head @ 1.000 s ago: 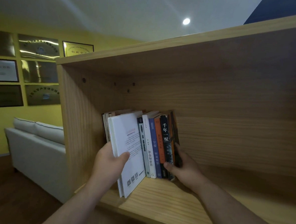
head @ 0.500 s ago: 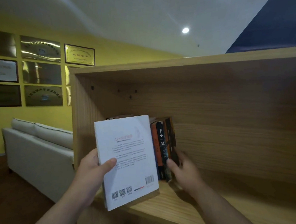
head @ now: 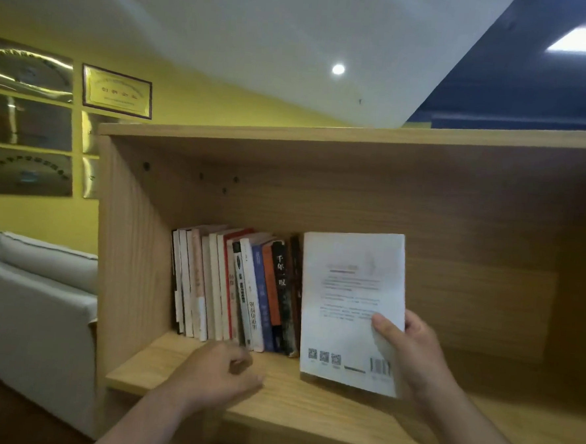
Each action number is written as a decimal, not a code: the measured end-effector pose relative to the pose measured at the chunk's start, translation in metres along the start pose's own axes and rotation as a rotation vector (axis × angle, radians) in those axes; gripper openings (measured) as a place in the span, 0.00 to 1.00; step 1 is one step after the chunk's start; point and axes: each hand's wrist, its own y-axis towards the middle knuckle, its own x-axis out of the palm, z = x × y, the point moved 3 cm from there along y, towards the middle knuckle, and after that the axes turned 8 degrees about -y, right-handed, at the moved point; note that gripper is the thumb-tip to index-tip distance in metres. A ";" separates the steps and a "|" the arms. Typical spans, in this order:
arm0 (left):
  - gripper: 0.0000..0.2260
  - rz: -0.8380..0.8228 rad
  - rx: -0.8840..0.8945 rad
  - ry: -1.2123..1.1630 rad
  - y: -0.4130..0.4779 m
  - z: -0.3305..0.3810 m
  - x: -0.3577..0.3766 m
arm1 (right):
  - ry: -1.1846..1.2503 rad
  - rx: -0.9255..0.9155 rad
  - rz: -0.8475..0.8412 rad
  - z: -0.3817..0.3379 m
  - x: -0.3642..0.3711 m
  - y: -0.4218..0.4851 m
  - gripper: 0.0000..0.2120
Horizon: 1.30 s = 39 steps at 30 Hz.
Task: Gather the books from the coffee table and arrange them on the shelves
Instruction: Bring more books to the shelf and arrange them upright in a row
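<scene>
The right hand (head: 410,352) is gripping the white book (head: 349,294) by its lower right corner, thumb lying across the back cover and fingers wrapped behind. The book is standing upright just beside the right end of the row of books (head: 232,286), its lower edge close to the wooden shelf (head: 307,408) – contact is unclear. The left hand (head: 220,372) is hovering in front of the row, fingers loosely curled and carrying nothing – blur is hiding whether they are touching the spines.
</scene>
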 end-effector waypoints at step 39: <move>0.36 -0.020 -0.031 0.159 0.020 -0.009 0.010 | -0.478 -0.016 -0.365 0.040 0.107 0.054 0.36</move>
